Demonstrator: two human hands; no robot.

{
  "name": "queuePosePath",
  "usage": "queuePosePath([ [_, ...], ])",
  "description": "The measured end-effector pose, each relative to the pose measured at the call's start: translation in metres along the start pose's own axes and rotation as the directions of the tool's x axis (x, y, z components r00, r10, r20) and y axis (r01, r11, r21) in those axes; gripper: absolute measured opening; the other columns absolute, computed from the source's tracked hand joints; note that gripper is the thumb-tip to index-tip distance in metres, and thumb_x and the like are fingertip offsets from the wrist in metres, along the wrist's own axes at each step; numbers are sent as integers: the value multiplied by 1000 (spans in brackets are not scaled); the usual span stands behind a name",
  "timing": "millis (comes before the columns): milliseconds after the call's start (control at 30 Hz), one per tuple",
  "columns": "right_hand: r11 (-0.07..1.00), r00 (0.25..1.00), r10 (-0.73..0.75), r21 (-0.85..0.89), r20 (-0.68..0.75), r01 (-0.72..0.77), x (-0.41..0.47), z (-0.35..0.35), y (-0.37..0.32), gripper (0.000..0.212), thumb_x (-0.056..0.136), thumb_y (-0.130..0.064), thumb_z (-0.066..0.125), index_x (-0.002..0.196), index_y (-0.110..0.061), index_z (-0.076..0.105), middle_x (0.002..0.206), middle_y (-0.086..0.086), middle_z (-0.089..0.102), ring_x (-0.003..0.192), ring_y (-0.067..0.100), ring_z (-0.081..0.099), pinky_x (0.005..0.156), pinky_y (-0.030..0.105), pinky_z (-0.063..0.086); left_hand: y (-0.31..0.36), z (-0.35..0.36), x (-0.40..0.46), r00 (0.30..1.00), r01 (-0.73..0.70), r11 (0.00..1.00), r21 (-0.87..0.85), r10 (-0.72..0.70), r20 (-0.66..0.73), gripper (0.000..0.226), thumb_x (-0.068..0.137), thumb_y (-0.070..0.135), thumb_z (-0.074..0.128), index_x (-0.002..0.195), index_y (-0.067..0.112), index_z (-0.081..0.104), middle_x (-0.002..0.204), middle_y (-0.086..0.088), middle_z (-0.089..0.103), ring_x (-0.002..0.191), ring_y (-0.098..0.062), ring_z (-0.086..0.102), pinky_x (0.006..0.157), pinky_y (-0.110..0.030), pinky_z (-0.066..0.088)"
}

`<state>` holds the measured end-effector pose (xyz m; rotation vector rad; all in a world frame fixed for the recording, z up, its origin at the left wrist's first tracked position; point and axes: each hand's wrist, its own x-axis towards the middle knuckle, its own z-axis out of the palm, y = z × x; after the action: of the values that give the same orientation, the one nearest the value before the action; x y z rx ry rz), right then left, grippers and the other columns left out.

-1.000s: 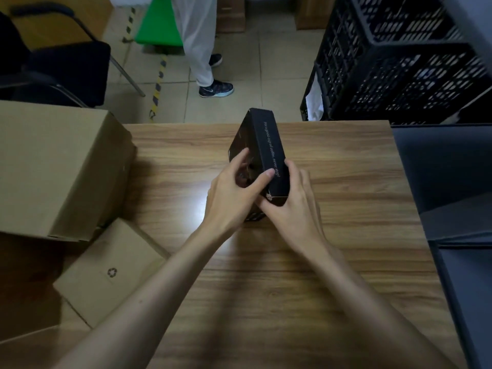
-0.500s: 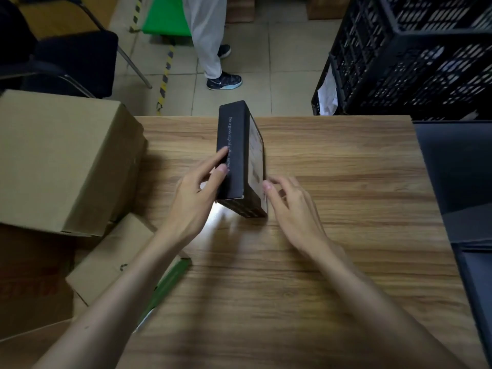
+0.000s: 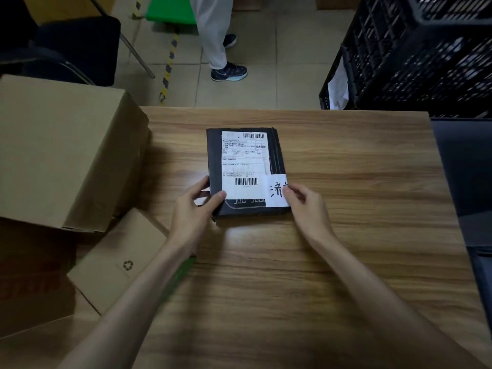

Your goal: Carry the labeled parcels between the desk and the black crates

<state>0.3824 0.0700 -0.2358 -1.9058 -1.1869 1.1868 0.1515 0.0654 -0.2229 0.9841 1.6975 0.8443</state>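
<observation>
- Our left hand point(image 3: 195, 209) pinches the near left corner of the black parcel point(image 3: 246, 171), which lies flat, label up, mid-tabletop point(image 3: 346, 235).
- Our right hand point(image 3: 306, 203) pinches its white slip point(image 3: 277, 190), hiding part of the handwriting.
- The label's small print is unreadable.
- Black crates point(image 3: 420, 49), cut off, stand far right on the tiled floor.

1. One black parcel point(image 3: 246, 171) lies on the worktop point(image 3: 346, 235), with two white labels on it.
2. Two hands: left point(image 3: 195, 211), right point(image 3: 306, 206).
3. Two black crates point(image 3: 415, 57), stacked.
4. At least three cardboard boxes point(image 3: 61, 153) at the left.
5. One chair point(image 3: 66, 46).
6. One person standing point(image 3: 215, 35).
</observation>
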Motion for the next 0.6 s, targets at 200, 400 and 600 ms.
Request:
queuePosePath([
  [200,999,999,-40,-30,-9,40,-2,-13,23,31,100,-33,57,119,-14,72,111,5,67,102,11,56,87,24,38,-26,24,8,999,26,998,-59,-24,41,39,91,19,75,128,28,66,114,7,72,106,-10,70,90,-27,56],
  [400,998,995,-64,-14,-71,63,-7,-6,20,31,102,-32,53,119,-12,72,111,3,69,103,12,60,86,22,41,-24,29,2,999,-18,992,-124,23,38,29,99,20,66,128,23,70,111,11,74,97,1,69,87,-19,55],
  [600,986,992,-101,123,-72,110,-24,-22,-8,33,105,-25,49,129,-8,64,90,-34,52,78,-31,50,69,-7,35,8,22,-15,996,-84,977,-196,85,-4,42,102,20,60,143,10,57,120,10,71,106,-2,68,93,-23,56],
])
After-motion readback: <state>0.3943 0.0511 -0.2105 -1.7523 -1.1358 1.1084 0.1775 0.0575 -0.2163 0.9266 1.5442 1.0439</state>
